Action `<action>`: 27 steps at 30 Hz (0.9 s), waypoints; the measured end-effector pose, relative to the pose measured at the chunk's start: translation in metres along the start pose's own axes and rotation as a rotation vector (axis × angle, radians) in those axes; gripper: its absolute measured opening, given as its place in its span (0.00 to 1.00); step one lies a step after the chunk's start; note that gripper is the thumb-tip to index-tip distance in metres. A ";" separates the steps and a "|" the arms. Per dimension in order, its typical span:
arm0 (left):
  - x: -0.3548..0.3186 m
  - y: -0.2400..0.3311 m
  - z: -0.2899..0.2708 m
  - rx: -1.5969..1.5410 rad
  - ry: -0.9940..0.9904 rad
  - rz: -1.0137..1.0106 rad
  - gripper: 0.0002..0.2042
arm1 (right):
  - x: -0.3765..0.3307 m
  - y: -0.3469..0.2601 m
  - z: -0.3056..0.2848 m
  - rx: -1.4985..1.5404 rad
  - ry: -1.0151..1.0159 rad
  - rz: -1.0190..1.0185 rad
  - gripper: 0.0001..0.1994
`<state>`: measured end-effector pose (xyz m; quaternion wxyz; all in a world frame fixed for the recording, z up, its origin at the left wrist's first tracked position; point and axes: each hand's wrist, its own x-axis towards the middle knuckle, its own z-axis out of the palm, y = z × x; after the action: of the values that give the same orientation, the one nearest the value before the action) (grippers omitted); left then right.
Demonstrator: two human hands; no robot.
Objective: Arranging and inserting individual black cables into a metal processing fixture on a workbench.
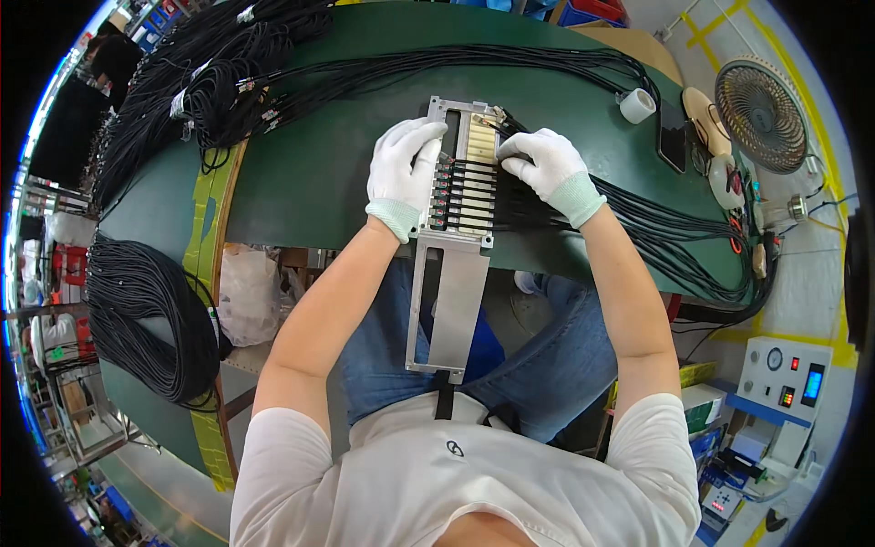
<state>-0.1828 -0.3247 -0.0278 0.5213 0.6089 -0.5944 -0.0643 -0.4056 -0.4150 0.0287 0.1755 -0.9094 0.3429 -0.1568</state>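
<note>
A long silver metal fixture [460, 273] extends from the green tabletop out over my lap. Several thin black cables lie side by side across its slotted upper part, with small connectors [440, 199] along the left side. My left hand [404, 164], in a white glove, is closed on the fixture's upper left edge. At the right edge, my gloved right hand [547, 169] pinches what appears to be a black cable; the fingertips mostly hide it. A bundle of black cables [656, 223] runs from the fixture, under my right wrist, toward the right.
Cable bundles [219, 91] cover the back left, and a large coil [150, 319] hangs over the left edge. A white tape roll [636, 106], a phone [672, 137] and a fan [761, 114] are at the right. A control box [782, 378] stands lower right.
</note>
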 end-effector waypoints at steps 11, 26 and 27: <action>-0.001 0.007 -0.002 0.114 -0.020 -0.027 0.08 | -0.003 -0.002 -0.003 0.139 0.107 -0.088 0.07; -0.001 0.006 -0.003 0.100 0.072 -0.076 0.08 | 0.005 -0.003 0.006 -0.070 0.258 -0.236 0.05; -0.001 0.007 -0.003 0.111 0.053 -0.091 0.08 | 0.005 -0.002 0.006 -0.093 0.269 -0.247 0.05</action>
<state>-0.1854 -0.3204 -0.0221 0.4987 0.6649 -0.5547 -0.0387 -0.3981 -0.4159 0.0251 0.0654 -0.9225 0.2559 -0.2813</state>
